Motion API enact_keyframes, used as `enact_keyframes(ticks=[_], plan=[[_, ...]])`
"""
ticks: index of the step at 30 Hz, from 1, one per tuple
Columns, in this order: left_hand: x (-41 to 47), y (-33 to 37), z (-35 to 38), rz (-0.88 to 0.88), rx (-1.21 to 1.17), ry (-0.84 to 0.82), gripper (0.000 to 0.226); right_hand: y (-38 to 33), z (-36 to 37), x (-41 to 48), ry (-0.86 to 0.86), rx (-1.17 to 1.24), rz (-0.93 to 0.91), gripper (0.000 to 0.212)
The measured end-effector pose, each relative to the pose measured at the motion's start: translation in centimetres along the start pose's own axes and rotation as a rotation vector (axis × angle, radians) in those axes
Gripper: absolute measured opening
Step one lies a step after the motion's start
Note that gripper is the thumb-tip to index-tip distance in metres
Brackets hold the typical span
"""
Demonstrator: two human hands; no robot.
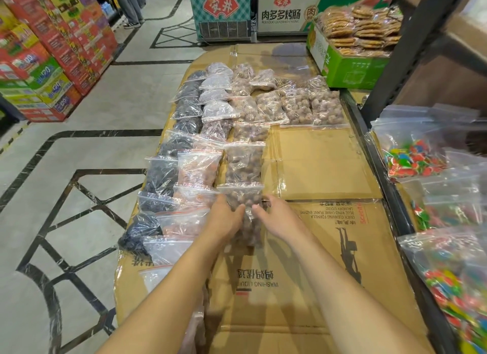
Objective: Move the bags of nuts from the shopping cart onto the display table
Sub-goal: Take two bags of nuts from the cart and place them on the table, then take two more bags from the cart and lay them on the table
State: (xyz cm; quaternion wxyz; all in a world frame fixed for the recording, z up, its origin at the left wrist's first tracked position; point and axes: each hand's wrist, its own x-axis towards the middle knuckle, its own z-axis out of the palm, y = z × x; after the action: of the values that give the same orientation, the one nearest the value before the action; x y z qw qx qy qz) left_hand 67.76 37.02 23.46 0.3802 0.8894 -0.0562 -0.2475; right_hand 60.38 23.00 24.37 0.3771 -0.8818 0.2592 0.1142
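dark bags [168, 169] are lined along the left edge. the left hand [225, 218] is curled over the bag of nuts [243, 195] from its left, the right hand [278, 218] from its right. the bag is laid on the cardboard-topped display table [321, 169], nearest in its row. candy bags [416, 158] are noted far right.

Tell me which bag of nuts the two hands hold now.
The nearest brown-nut bag, at its column's near end, between left hand and right hand; others lie untouched.
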Motion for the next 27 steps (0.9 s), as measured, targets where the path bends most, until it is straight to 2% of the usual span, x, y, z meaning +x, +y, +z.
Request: enact_keyframes(ticks=[2,5,11,17,27], plan=[[-0.8,0.4,0.6,0.062,0.187,0.018,0.049,0.4,-0.6,-0.7,-0.01,-0.117,-0.008,0.073],[-2.9,1.6,1.4,0.135,0.477,0.029,0.068,1.4,-1.8,-2.3,-0.022,-0.258,-0.045,0.068],[-7.5,4.6,3.6,0.215,0.82,0.024,0.061,4.1,-4.7,-6.5,0.015,-0.493,-0.069,0.061],[-10.8,7.0,6.3,0.345,0.92,0.026,0.062,7.2,-7.4,-10.9,0.091,-0.587,0.001,0.062],[-15.5,9.4,9.7,0.619,0.967,-0.069,0.061,10.9,-8.9,-20.0,0.267,-0.512,0.224,0.064]])
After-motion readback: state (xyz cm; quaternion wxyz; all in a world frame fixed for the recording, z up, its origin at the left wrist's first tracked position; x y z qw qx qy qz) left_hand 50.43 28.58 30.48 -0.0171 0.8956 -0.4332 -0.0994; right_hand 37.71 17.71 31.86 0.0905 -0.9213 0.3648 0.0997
